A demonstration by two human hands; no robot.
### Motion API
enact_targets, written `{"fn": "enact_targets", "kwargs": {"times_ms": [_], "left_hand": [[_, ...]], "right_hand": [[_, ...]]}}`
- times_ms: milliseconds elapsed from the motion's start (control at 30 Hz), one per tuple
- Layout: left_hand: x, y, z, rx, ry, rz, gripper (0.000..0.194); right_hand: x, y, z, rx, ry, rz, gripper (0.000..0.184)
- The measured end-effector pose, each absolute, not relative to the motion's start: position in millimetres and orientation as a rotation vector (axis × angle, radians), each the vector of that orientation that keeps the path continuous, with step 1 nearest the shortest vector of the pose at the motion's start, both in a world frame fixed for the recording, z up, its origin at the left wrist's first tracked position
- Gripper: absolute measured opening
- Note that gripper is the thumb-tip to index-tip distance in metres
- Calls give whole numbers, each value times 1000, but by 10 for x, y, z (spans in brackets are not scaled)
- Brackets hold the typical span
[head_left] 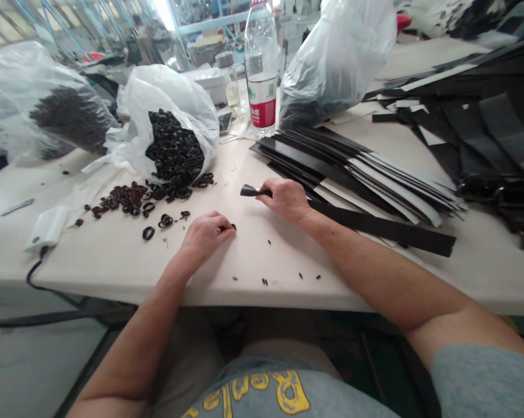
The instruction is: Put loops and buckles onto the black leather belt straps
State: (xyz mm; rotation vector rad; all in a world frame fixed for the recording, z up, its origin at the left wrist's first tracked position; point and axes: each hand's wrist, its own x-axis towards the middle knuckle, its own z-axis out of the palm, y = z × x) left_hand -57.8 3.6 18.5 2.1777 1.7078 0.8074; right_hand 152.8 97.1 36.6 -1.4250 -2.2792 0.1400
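My right hand (288, 200) is closed around a black strap (388, 227) near its left end. That end flares out past my fingers and looks pinched or curled lengthwise; the long part runs right, passing under my forearm. Lower and to the left, my left hand (207, 232) rests at the tabletop with its fingers pinched on a small black loop (233, 227), mostly hidden by the fingertips. Strap end and loop are apart. Left of this hand lie loose black loops (148, 233) and a pile of small brown pieces (121, 198).
A white bag (181, 87) spills black loops (172, 148). Beyond my right hand are stacked black straps (332, 165), a bottle (262, 87) and another bag (336, 58). Buckled straps (484, 151) lie far right. A white device (47, 228) with a cable sits left; tiny dark bits (264, 282) dot the front.
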Motion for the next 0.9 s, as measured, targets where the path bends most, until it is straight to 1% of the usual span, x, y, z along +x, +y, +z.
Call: {"fn": "enact_targets", "kwargs": {"times_ms": [67,133,267,333,400,733,900], "left_hand": [[-558,50,142,2138,1712,916,11],[-545,73,133,1950,1688,1081,12],[-521,135,147,1107,1385,1487,25],[-492,161,135,756,1202,1564,32],[-454,174,109,587,1087,1577,35],[-375,156,51,559,1011,1574,37],[-361,199,36,524,969,1624,28]], "right_hand": [[1528,960,370,-1414,-2266,140,18],[1525,938,375,-1385,-2255,129,17],[1503,865,387,-1275,-2263,79,16],[1486,824,394,-1231,-2284,49,16],[1467,784,403,-1209,-2310,21,16],[1363,641,419,-1082,-2438,-80,19],[1341,613,419,-953,-2499,-164,22]]}}
